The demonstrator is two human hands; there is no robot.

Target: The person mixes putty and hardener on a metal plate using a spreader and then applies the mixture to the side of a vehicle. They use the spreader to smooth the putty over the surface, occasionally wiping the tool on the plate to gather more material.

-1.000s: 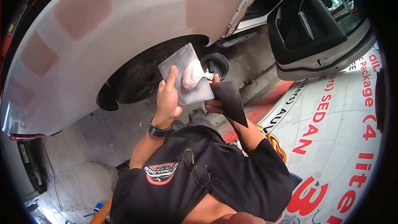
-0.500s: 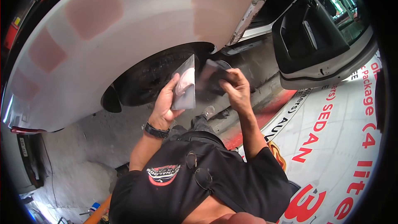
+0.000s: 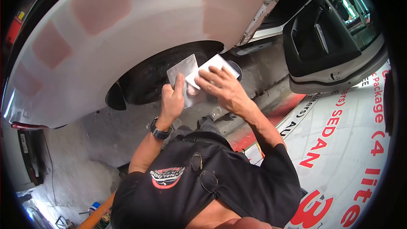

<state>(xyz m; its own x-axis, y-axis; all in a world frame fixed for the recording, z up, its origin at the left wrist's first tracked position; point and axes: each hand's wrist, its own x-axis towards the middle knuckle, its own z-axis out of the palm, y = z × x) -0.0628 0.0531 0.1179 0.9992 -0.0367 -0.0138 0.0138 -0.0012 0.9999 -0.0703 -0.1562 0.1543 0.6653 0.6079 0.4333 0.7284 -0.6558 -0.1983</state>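
Note:
My left hand (image 3: pixel 172 103) grips a flat grey putty board (image 3: pixel 182 68), thumb on top along its near side. Pinkish body filler (image 3: pixel 192 90) lies on the board close to that thumb. Laid over the board's right part is a flat white spreader (image 3: pixel 218 62), its left edge by the filler. My right hand (image 3: pixel 224 87) holds this spreader, fingers stretched across its upper face and the thumb hidden underneath. Both hands are in front of the car's rear wheel (image 3: pixel 142 82), apart from the bodywork.
Above the hands curves a white car body panel (image 3: pixel 165 12) with pinkish patches. An open car door (image 3: pixel 320 38) juts out at the right. A printed banner (image 3: pixel 335 131) covers the lower right. An orange pole (image 3: pixel 99 213) is at the lower left.
The spreader has come down onto the board, now with its white face up and my right fingers flat on it. My left hand has tilted the board to the left.

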